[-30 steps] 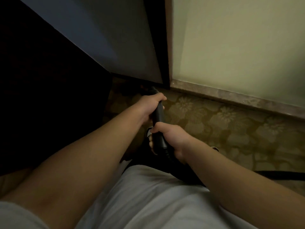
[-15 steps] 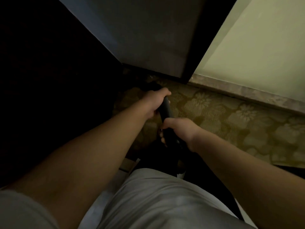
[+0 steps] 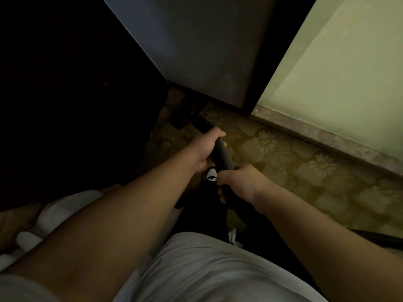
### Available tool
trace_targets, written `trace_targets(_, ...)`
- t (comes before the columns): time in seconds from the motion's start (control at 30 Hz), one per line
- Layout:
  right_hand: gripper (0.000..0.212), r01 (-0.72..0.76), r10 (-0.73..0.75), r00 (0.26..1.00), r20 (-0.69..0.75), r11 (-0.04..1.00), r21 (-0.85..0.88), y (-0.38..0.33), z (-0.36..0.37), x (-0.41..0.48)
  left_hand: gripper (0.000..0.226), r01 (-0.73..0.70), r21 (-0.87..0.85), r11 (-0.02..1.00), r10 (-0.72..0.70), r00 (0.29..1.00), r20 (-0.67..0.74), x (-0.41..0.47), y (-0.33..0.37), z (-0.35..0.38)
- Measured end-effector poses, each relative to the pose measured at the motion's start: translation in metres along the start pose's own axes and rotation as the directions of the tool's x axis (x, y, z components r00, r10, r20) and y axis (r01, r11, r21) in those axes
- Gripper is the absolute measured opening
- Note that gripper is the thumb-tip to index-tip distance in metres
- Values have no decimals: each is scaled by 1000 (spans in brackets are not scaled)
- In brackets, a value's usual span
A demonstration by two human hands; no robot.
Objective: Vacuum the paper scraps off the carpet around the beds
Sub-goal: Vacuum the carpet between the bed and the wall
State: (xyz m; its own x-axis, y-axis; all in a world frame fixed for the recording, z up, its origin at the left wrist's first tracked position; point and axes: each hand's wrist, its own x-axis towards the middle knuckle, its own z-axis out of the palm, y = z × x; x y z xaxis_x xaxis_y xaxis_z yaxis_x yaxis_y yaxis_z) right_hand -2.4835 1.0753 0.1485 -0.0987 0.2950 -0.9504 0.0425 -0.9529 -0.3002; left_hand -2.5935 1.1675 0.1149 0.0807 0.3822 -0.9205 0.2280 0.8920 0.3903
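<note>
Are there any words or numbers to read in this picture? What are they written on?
None: no words or numbers can be read anywhere.
Black vacuum wand, gripped by the left hand and right hand: no label shows.
Shoe: a black-and-white mark, too dim and blurred to tell whether it is lettering.
Carpet: only a flower pattern, no writing.
</note>
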Motion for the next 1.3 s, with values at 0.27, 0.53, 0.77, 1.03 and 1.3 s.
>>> trace_targets(0.27, 11, -32, -13, 988, 153, 957, 288, 9, -56, -5, 25, -81, 58, 995, 84, 996, -41, 10, 10, 69)
trace_targets(0.53, 18, -114, -67, 957, 282, 807, 580, 26, -116, 33, 22, 0, -104, 995, 8, 997, 79, 61, 19, 151)
trace_targets(0.77, 30, -204, -40, 943, 329, 712, 672, 63, -98, 13, 18, 146, -66, 987, -137, 982, 134, 42, -14, 156)
trace_targets(1.03, 8, -109, -40, 954, 298, 878, 466, 85, -114, -11, 14, 124, -259, 958, -93, 987, 128, 21, -37, 154)
trace_targets(1.3, 8, -43, -70, 960, 270, 919, 392, 70, -114, -7, 16, 27, -297, 954, 5, 994, 105, 29, -31, 140)
